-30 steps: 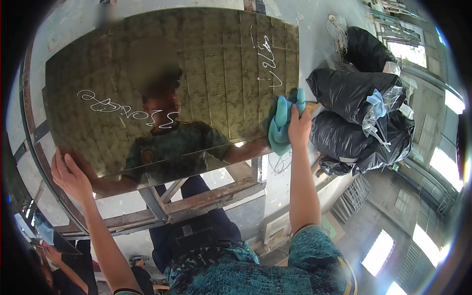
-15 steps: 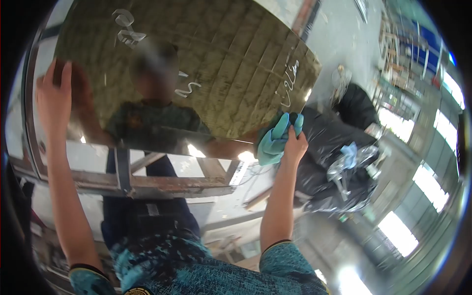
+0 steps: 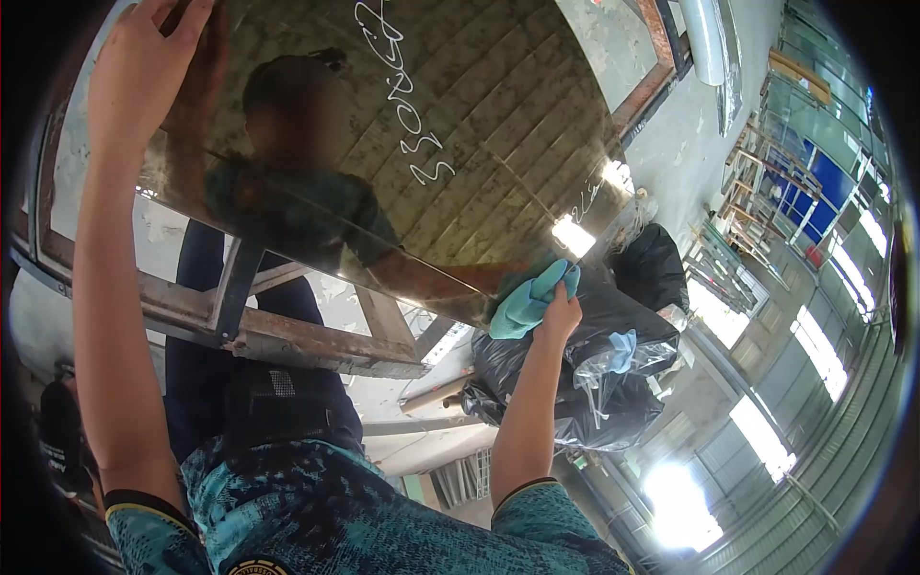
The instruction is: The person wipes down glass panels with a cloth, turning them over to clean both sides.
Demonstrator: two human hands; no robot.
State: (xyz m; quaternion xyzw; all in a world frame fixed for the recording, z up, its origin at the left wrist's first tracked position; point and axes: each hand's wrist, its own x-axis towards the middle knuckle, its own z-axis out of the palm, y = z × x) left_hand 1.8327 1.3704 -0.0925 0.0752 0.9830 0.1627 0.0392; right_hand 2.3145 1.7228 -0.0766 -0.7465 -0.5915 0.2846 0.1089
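A dark, glossy glass panel [image 3: 479, 125] with white handwriting on it lies over a metal frame [image 3: 307, 345] and mirrors a person and the roof. At the upper left, my left hand [image 3: 144, 72] is on the panel's left edge, thumb and fingers apart. My right hand [image 3: 561, 316] grips a folded teal cloth [image 3: 527, 302] at the panel's near right corner. The cloth covers that corner, and part of the right fingers is hidden behind it.
Black plastic bags [image 3: 599, 407] are heaped just beyond my right hand. Metal frames and racks [image 3: 767, 192] stand farther off at the right. A wrapped roll [image 3: 704, 38] lies at the top right. Part of another person [image 3: 62, 431] shows at the lower left.
The panel has turned, its left end now farther up the view. My left hand has moved up with that edge. My right hand with the cloth has gone lower. The camera view has also shifted.
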